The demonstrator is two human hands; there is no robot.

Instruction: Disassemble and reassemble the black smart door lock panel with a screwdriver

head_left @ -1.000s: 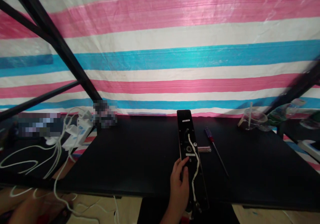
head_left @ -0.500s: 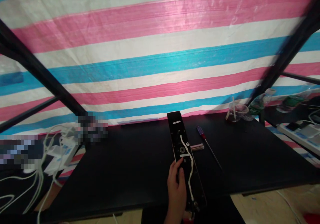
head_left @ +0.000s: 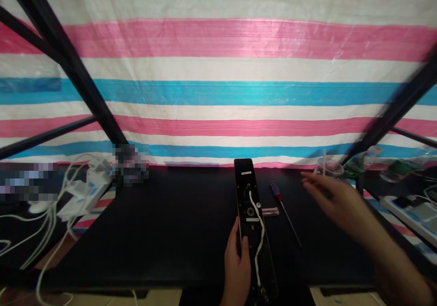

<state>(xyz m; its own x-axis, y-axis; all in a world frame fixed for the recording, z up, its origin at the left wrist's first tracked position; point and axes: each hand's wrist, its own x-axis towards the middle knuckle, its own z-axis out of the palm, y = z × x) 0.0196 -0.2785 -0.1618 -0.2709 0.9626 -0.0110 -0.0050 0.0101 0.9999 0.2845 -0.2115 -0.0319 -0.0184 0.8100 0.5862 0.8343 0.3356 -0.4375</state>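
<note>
I'm viewing a glossy striped plastic sheet [head_left: 239, 94] behind a smooth black desk [head_left: 170, 228] | slim black panel [head_left: 251, 233], rounded far corners, white cable [head_left: 262, 232] snaking down its face, lying lengthwise left of the screwdriver [head_left: 279, 198] | left hand [head_left: 238, 265] gripping panel's left edge | right hand [head_left: 324, 194] hovering, blurred, fingers extended
</note>
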